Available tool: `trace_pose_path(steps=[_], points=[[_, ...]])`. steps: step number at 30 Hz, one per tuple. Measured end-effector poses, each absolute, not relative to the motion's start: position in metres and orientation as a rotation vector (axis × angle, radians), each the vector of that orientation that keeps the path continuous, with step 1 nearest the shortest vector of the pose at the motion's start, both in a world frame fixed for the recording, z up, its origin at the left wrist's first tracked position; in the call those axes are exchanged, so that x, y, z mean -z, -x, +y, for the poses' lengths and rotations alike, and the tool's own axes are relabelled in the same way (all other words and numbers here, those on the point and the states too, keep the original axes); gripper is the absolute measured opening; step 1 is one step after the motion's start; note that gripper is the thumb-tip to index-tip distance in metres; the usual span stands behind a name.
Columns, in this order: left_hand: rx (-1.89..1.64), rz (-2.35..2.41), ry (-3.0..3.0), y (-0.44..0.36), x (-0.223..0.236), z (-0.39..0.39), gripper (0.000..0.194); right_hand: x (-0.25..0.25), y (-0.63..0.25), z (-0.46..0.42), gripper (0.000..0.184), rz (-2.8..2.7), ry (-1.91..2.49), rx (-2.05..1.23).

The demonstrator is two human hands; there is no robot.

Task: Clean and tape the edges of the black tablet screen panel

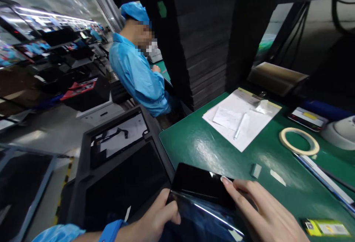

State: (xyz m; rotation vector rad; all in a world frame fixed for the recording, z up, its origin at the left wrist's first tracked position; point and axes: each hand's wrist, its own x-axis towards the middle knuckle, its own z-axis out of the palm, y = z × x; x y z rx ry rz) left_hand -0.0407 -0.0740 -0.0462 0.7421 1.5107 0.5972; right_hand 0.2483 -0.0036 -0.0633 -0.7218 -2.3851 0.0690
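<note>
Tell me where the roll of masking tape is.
In the head view, the masking tape roll lies on the right side of the green table, between the clipboard and the white-and-blue strip.

green worktable [188, 146] | grey floor [57, 118], yellow-black tape [66, 183] | white cabinet [101, 115] | bright ceiling lights [59, 17]

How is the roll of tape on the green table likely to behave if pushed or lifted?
The roll of tape lies flat on the green table, so a push would probably slide it. Stood on its round edge, it could roll away.
</note>
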Motion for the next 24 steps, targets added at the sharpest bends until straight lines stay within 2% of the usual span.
trace_pose_path(steps=[7, 13, 19, 24], points=[[-0.868, 1.532, -0.536, 0.039, 0.049, -0.083, 0.012, 0.048, -0.263, -0.012, 0.06, -2.521, 0.85, -0.204], [-0.889, 1.566, -0.423, 0.035, 0.05, -0.083, 0.009, 0.045, -0.271, -0.014, 0.059, -2.505, 0.91, -0.151], [-0.889, 1.613, -0.41, 0.038, 0.055, -0.079, 0.006, 0.046, -0.274, -0.008, 0.045, -2.386, 0.885, -0.039], [-0.882, 1.627, -0.45, 0.041, 0.06, -0.078, 0.009, 0.051, -0.268, -0.002, 0.055, -2.356, 0.775, -0.047]])
